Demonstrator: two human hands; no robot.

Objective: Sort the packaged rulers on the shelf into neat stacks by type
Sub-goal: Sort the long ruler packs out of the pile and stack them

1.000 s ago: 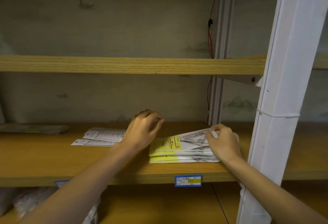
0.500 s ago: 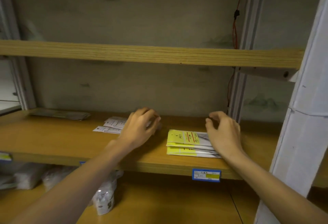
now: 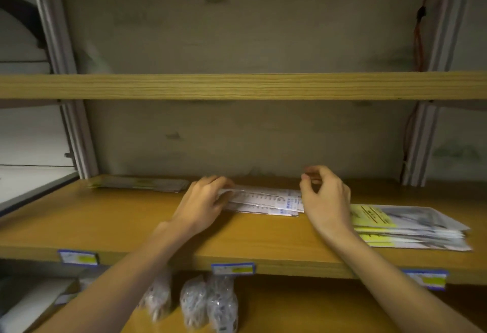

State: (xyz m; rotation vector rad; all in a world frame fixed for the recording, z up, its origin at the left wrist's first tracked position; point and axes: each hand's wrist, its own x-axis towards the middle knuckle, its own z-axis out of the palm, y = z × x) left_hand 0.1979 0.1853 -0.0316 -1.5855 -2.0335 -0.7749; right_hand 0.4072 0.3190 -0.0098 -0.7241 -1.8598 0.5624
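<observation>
My left hand point(image 3: 203, 202) bare, no glove, ring or watch. My right hand point(image 3: 325, 198) likewise bare. Both forearms uncovered, no sleeve in view.

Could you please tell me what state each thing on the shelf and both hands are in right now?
white ruler packs: lying flat, held at both ends
yellow-labelled packs: stacked flat, untouched
dark packs: flat at the back
left hand: gripping the white packs
right hand: pinching their other end
</observation>
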